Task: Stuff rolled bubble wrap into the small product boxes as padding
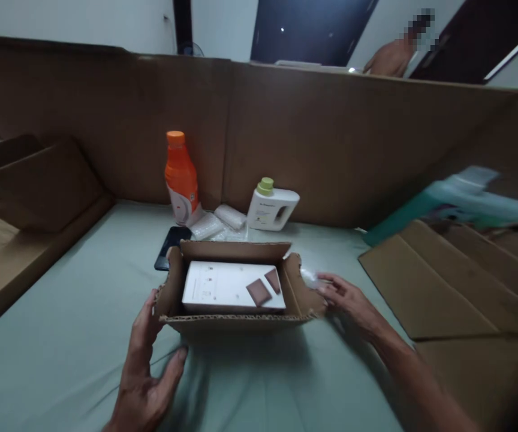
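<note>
While a tall cardboard wall (331, 138) closes off the far edge, a pale green sheet (83, 282) carries pretty much everything here. Brown cardboard flaps (443, 288) take up its right edge, and an open cardboard box (52, 186) sits at the far left corner. Behind those flaps there's a tilted teal jug (457, 195), too blurry to read.

Main thing is the small corrugated carton (241, 324), top open, around the middle of the sheet. Left hand (144, 372) has its thumb spread well away from the fingers, which are up against the carton's left end. Right hand (346, 300) is by the right end, fingers bent next to some clear plastic (309, 278); can't tell if it's actually pinching it.

Inside the carton lies a white product box (223, 285) with brown squares printed on top. Toward the far edge stand an orange-capped bottle (182, 174) and a smaller white handled bottle (268, 210) with a green cap, crumpled bubble wrap (207, 227) between them, plus a black smartphone (169, 246) just beyond the carton's far left corner.
</note>
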`<action>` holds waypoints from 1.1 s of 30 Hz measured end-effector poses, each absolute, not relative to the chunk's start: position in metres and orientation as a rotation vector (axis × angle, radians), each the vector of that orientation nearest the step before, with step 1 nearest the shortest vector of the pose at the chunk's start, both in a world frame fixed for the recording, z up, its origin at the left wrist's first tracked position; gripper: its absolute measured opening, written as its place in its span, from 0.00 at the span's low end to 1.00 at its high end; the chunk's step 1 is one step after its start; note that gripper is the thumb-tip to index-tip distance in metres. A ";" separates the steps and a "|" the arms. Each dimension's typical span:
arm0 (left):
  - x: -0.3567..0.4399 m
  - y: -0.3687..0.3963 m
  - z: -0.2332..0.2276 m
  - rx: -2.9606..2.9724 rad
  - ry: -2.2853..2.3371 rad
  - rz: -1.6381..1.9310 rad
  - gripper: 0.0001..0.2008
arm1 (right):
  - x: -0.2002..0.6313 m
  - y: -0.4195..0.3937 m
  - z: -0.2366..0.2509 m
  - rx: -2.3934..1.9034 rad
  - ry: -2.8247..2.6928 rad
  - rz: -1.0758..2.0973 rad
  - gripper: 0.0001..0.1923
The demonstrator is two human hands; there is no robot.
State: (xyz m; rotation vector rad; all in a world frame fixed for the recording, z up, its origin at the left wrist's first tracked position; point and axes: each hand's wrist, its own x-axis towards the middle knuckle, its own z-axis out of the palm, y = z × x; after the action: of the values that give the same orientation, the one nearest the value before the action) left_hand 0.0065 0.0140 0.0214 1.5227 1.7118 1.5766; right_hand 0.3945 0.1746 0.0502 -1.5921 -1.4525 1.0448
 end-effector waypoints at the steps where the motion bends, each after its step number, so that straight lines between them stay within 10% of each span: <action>1: 0.005 0.013 0.017 1.457 1.689 1.549 0.40 | 0.406 0.154 0.048 -1.651 -1.414 1.106 0.35; 22: 0.023 0.102 0.017 1.317 1.617 1.171 0.28 | 0.325 0.129 0.038 -1.371 -1.845 0.771 0.21; 33: 0.001 0.022 -0.008 1.195 1.704 1.021 0.45 | 0.383 0.136 0.036 -1.840 -1.851 0.217 0.07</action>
State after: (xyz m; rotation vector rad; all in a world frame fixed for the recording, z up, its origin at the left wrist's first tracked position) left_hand 0.0011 0.0220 -0.0082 1.1948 1.7036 1.0210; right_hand 0.3832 0.1359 0.0361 -1.8399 -1.8513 0.2168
